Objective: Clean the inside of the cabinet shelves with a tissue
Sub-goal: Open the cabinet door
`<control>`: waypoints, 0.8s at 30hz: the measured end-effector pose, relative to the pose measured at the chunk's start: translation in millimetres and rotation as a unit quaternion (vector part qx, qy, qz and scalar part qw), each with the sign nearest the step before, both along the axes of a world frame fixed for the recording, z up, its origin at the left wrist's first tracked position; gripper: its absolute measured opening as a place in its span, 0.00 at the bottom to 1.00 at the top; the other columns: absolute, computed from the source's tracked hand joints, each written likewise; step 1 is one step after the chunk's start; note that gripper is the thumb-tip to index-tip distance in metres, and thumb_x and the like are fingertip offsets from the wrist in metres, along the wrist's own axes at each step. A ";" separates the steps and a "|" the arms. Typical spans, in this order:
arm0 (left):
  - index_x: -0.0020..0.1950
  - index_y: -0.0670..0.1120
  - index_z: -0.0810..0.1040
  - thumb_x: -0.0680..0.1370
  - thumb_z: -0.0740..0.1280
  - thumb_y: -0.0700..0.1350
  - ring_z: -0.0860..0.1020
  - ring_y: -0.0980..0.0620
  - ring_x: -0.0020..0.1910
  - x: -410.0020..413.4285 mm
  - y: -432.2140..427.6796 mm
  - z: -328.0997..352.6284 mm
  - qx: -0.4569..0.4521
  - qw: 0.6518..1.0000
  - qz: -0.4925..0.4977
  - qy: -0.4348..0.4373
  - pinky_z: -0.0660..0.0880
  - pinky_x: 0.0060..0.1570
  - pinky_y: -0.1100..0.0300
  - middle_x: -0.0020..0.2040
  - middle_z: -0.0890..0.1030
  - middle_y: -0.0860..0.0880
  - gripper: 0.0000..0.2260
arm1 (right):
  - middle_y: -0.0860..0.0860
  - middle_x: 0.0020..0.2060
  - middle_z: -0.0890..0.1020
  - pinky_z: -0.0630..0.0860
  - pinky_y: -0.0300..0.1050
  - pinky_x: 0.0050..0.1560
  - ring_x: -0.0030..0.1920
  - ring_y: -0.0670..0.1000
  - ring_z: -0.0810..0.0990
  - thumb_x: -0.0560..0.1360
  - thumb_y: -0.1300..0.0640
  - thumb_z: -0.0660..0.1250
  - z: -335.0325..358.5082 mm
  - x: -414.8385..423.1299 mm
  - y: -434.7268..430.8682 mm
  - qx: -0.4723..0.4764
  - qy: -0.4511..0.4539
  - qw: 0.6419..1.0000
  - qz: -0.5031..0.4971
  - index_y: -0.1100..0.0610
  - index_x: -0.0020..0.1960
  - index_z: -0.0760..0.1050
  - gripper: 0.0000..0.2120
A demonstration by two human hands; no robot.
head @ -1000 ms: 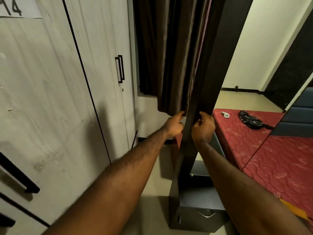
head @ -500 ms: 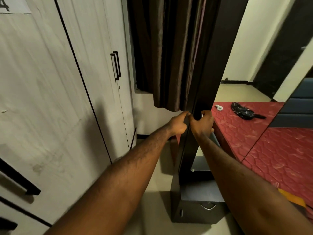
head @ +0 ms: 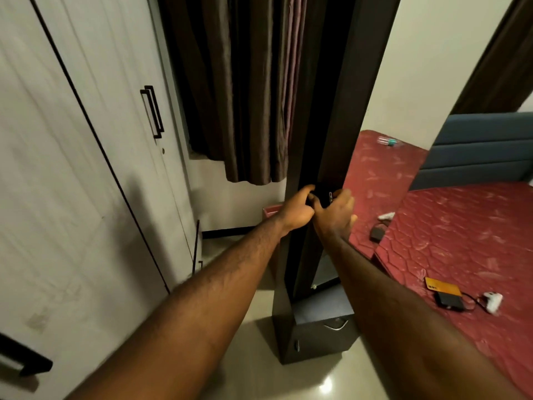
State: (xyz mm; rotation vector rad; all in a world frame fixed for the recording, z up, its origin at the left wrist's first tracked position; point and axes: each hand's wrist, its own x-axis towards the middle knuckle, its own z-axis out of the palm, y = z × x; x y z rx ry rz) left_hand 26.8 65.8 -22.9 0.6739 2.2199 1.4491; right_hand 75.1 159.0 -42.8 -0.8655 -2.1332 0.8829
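As I read it, the job has barely begun. Both hands are at the middle of my view, on the tall dark cabinet (head: pixel 323 321) that stands between the curtain (head: pixel 245 82) at 12 o'clock and the bed (head: pixel 461 241) at 3 o'clock. The left hand (head: pixel 297 210) has its fingers curled and clamped on the near edge of the cabinet door (head: pixel 354 111). The right hand (head: pixel 336 213), touching it on the 3 o'clock side, has its fingers hooked round the same edge from the other face. A small bright metal bit shows between them. I cannot tell whether it is a handle or a ring.

The door is edge-on to me, so the shelves are hidden, and I cannot say how far it stands open. I see no tissue in either hand or anywhere else in view. I judge that no wiping has started and this is the opening step.

What I think is left is nearly everything: swing the door wide, get a tissue, then wipe each shelf inside. The white wardrobe (head: pixel 86 154) at 9 o'clock is shut.
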 end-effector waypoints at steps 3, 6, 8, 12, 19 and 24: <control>0.77 0.52 0.65 0.73 0.64 0.34 0.72 0.50 0.68 4.4 -2.0 -3.7 0.049 0.999 -0.005 -0.021 0.73 0.67 0.49 0.70 0.74 0.49 0.32 | 0.53 0.56 0.75 0.69 0.50 0.55 0.56 0.55 0.73 0.75 0.46 0.69 -3.3 13.4 -2.9 0.135 0.010 0.991 0.002 0.54 0.61 0.70 0.20; 0.74 0.48 0.69 0.76 0.62 0.34 0.78 0.49 0.61 9.4 -3.3 -0.5 0.076 0.996 0.004 -0.036 0.78 0.58 0.54 0.63 0.78 0.47 0.26 | 0.55 0.58 0.75 0.72 0.50 0.54 0.58 0.55 0.72 0.76 0.52 0.68 -5.2 22.4 -3.0 0.263 0.044 0.961 0.074 0.56 0.61 0.72 0.16; 0.70 0.49 0.73 0.79 0.60 0.36 0.79 0.52 0.56 13.0 -5.3 4.1 0.089 0.996 0.014 -0.026 0.79 0.54 0.58 0.57 0.79 0.49 0.20 | 0.55 0.58 0.74 0.75 0.48 0.53 0.58 0.54 0.71 0.75 0.54 0.67 -2.7 23.0 -5.4 0.293 0.059 0.946 0.128 0.56 0.61 0.74 0.15; 0.66 0.50 0.76 0.80 0.60 0.39 0.78 0.53 0.57 25.2 -3.3 1.7 0.101 0.995 0.007 -0.024 0.78 0.59 0.52 0.58 0.80 0.49 0.16 | 0.57 0.63 0.72 0.78 0.49 0.54 0.62 0.57 0.69 0.72 0.57 0.71 -4.9 26.2 -2.3 0.332 0.027 0.936 0.114 0.57 0.66 0.73 0.23; 0.60 0.50 0.81 0.78 0.63 0.41 0.81 0.53 0.55 47.7 11.8 -3.5 0.100 0.994 -0.032 0.026 0.78 0.58 0.56 0.52 0.83 0.52 0.14 | 0.58 0.72 0.63 0.74 0.56 0.64 0.67 0.59 0.64 0.73 0.57 0.71 -24.7 61.2 11.9 0.406 -0.006 0.912 0.048 0.58 0.75 0.65 0.33; 0.53 0.39 0.84 0.76 0.66 0.37 0.84 0.41 0.50 53.5 23.5 -1.6 0.099 0.994 -0.041 0.027 0.80 0.54 0.42 0.49 0.85 0.39 0.10 | 0.56 0.74 0.60 0.74 0.51 0.64 0.66 0.59 0.67 0.76 0.61 0.65 -35.2 76.6 19.3 0.408 -0.001 0.913 0.018 0.62 0.77 0.62 0.30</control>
